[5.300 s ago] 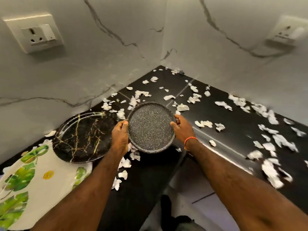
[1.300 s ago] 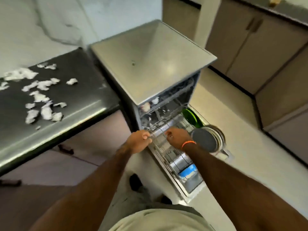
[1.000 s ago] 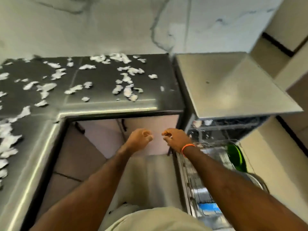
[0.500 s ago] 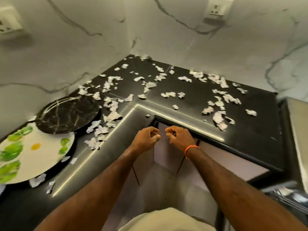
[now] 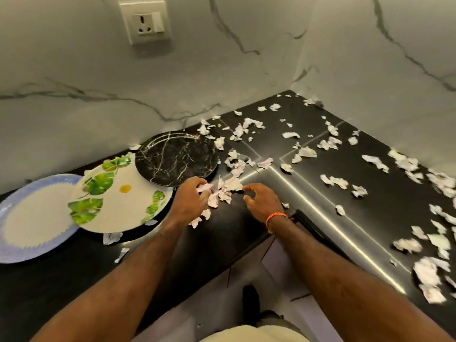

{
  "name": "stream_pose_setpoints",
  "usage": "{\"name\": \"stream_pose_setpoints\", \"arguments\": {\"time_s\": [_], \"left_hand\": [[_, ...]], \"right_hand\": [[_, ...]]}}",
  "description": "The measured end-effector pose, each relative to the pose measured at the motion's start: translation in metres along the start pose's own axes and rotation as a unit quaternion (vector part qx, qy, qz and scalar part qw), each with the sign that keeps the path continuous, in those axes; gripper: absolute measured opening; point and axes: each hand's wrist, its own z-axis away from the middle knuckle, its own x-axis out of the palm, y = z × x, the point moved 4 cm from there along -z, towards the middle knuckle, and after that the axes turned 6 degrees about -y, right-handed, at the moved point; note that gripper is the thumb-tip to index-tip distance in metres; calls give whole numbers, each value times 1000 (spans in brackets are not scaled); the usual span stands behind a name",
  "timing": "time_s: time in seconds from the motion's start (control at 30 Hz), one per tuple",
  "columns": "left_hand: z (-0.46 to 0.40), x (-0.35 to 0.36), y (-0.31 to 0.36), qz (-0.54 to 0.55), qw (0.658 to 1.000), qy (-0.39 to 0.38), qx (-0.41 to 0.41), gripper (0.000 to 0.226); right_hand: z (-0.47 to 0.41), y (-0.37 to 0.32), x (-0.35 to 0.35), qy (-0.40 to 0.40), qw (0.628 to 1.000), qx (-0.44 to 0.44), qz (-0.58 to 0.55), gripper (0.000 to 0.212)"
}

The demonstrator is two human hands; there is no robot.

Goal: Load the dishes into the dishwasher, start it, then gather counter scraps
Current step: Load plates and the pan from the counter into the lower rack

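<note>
A: What holds anything here?

B: Three plates on the black tabletop (image 5: 246, 243), along its left arm by the wall. The black plate (image 5: 176, 157) sits nearest the inner corner. The leaf plate (image 5: 118, 198) overlaps its near-left rim and lies partly over the blue plate (image 5: 32, 218) at the far left. Nothing lies in the black one; the leaf plate shows only a yellow spot. I cannot tell whether that spot is printed or stuck on.

A: And the scraps?

B: White paper scraps (image 5: 330, 143) are scattered over the whole tabletop, from the back corner out along the right arm. A small heap (image 5: 223, 191) lies at the inner corner, just beside the black plate.

A: The hands?

B: The left hand (image 5: 191, 201) pinches a scrap from that heap, fingers curled round it. The right hand (image 5: 262, 199), with an orange band at the wrist, hovers just right of the heap, fingers bent like a claw, holding nothing I can see.

A: Different from half a second ago?

B: Then both hands were clenched fists off the tabletop's front edge, well short of the scraps. Now they are over the inner corner at the heap, and the blue plate has come into view.
</note>
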Motion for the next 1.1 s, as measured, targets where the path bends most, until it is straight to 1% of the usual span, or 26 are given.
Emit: {"name": "stream_pose_setpoints", "arguments": {"time_s": [0.13,0.2,0.27,0.37,0.43,0.5,0.57,0.63,0.67,0.7,0.77,0.83,0.87,0.93,1.03,1.1], "left_hand": [[-20,-23,-22,-13,994,82,-64,25],[-31,-34,-38,-37,987,124,-92,22],[-40,-43,-59,-53,977,152,-141,23],[-49,-52,-82,-42,961,159,-224,28],[-55,-53,-90,-32,958,139,-249,30],[-59,-56,-92,5,950,153,-274,38],[-60,-59,-92,72,922,208,-317,53],[-61,-59,-90,171,878,255,-368,68],[-61,-57,-92,215,855,273,-384,70],[-61,-56,-91,251,838,284,-393,67],[-61,-54,-100,292,818,302,-394,53],[-61,-51,-112,319,811,311,-379,41],[-62,-48,-120,329,812,312,-368,38],[-61,-50,-109,336,819,305,-351,34],[-66,-51,-88,346,841,304,-285,27],[-70,-51,-80,365,846,304,-241,23]], "right_hand": [[-57,-20,4,-48,998,-29,18,36],[-89,-29,8,-74,996,-44,26,39],[-117,-38,11,-96,993,-55,32,42],[-151,-50,16,-122,990,-64,39,46],[-171,-49,25,-140,989,-43,25,50],[-187,-49,36,-153,988,-28,21,61],[-198,-50,46,-161,987,-20,9,72],[-209,-50,55,-173,985,-8,-19,80],[-214,-48,60,-180,983,-1,-38,84],[-222,-44,65,-184,981,3,-60,89],[-233,-36,72,-191,976,2,-110,93],[-226,-37,64,-197,969,-7,-151,94],[-221,-38,59,-198,966,-7,-164,95],[-215,-35,50,-190,965,-14,-182,100],[-206,-18,41,-171,969,-21,-178,108],[-195,-10,29,-144,974,-25,-175,106]]}}
